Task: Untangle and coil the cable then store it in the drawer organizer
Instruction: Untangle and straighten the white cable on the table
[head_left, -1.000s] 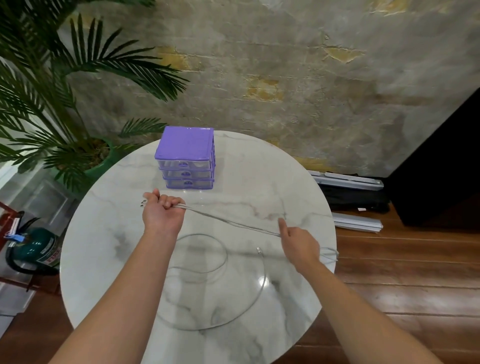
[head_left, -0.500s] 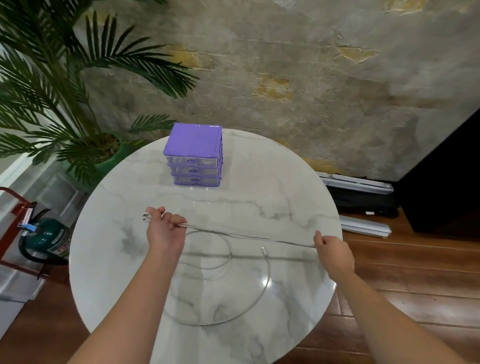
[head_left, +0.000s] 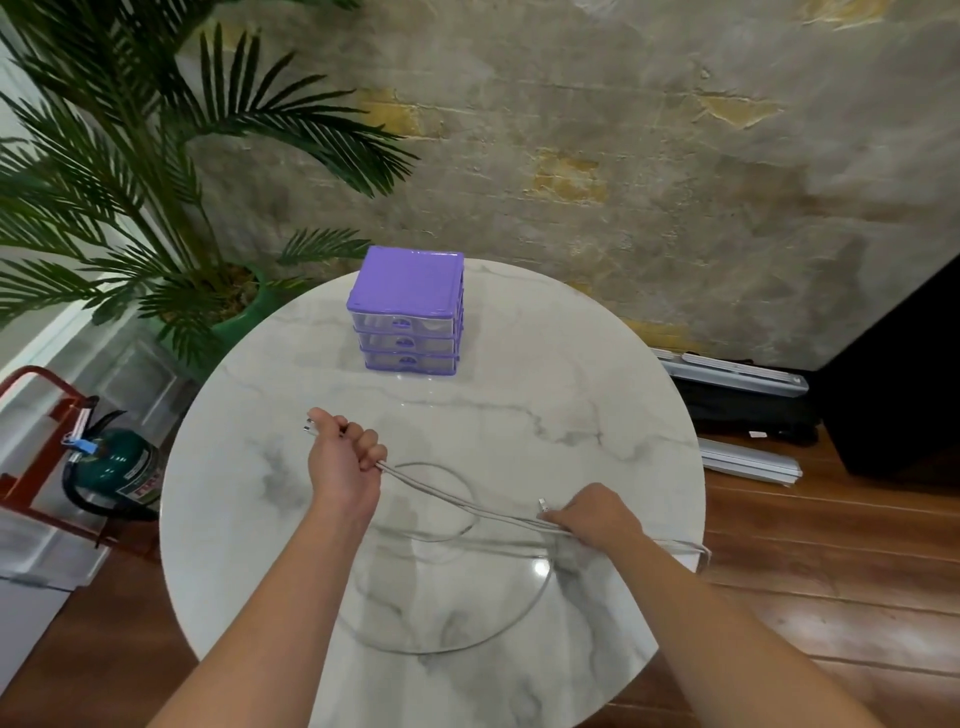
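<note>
Nearest the viewer, a loose loop of the pale cable (head_left: 524, 610) lies on the round marble bench (head_left: 597, 415), curving from the near middle up toward the right hand. The right hand (head_left: 592, 517) rests low at the bench's right side with fingers curled over doubled strands; one small connector end sticks up just beside its fingertips, and a bight of cable hangs over the bench's right edge. From there the doubled run rises slantwise, lower right to upper left, to the left hand (head_left: 343, 457), which is fisted round the strands with the other plug end poking out past its knuckles. So the held stretch's long axis runs diagonally across the bench, fairly taut between the hands.

The cable looks thin, light and limp, likely smooth enough to slip; it should coil easily but spring open if released. Gripping the bundled strands, not the plugs, seems wisest.

Farther back, well apart from the hands, stands the purple drawer organizer (head_left: 408, 312), its three clear drawers closed and facing the viewer.
</note>
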